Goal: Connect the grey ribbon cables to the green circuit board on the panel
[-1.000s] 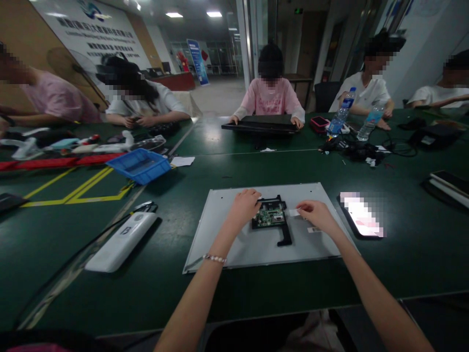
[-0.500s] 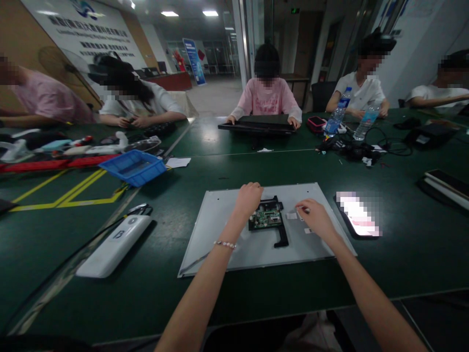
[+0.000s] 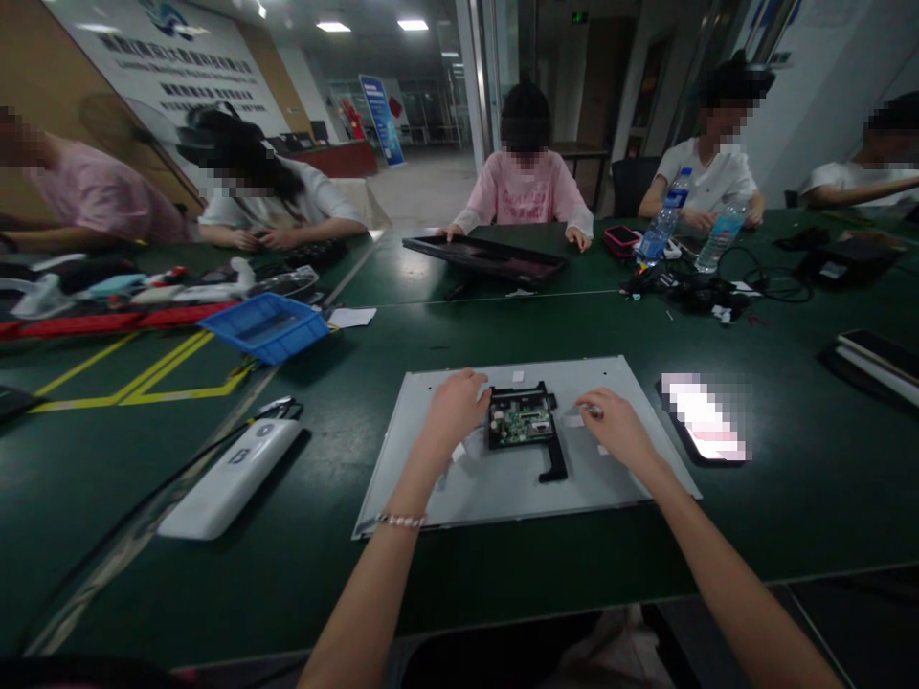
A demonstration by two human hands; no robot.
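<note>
A flat pale grey metal panel [image 3: 423, 488] lies on the table before me. On its middle sits a black plastic bracket [image 3: 554, 464] framing a green circuit board [image 3: 518, 428]. My left hand [image 3: 458, 410] is at the bracket's left side, fingers apart and slightly bent, fingertips close to its upper left corner; whether they touch it I cannot tell. Over the panel's right part, my right hand [image 3: 616, 423] is closed in a pinch, a small shiny bit at its fingertips too small to name. White stickers [image 3: 518, 376] are on the panel, one above the bracket.
A phone with a lit screen [image 3: 704, 418] lies right of the panel, a white power bank [image 3: 234, 476] with a cable to the left. Farther back are a blue plastic bin [image 3: 269, 328] and water bottles [image 3: 666, 218]. Across the table, a person handles a black monitor part [image 3: 488, 260].
My left hand has moved left and down from the bracket's top, uncovering a white sticker. My right hand has barely shifted. The person opposite has tilted and shifted the black part leftward.
</note>
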